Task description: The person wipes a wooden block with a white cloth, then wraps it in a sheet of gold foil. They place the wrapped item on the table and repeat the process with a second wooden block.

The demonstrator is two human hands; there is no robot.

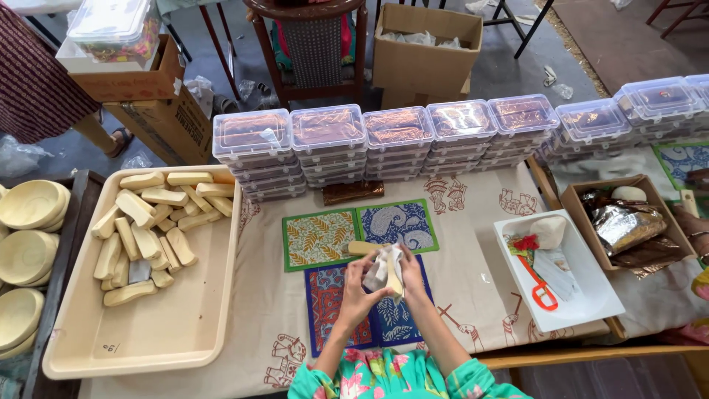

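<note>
My left hand (360,290) and my right hand (408,275) meet over the middle of the table, both closed on a pale wooden piece (394,281) wrapped in a white cloth (381,266). Another pale wooden piece (360,247) lies just beyond them on patterned square mats: a green leafy mat (317,238), a blue paisley mat (405,222) and darker red and blue mats (331,303) under my hands.
A cream tray (173,325) at left holds several wooden pieces (148,229). Stacks of clear lidded boxes (384,137) line the far edge. A white tray (591,295) with orange scissors (540,292), a foil-filled cardboard box (628,222) and yellow bowls (29,207) flank the table.
</note>
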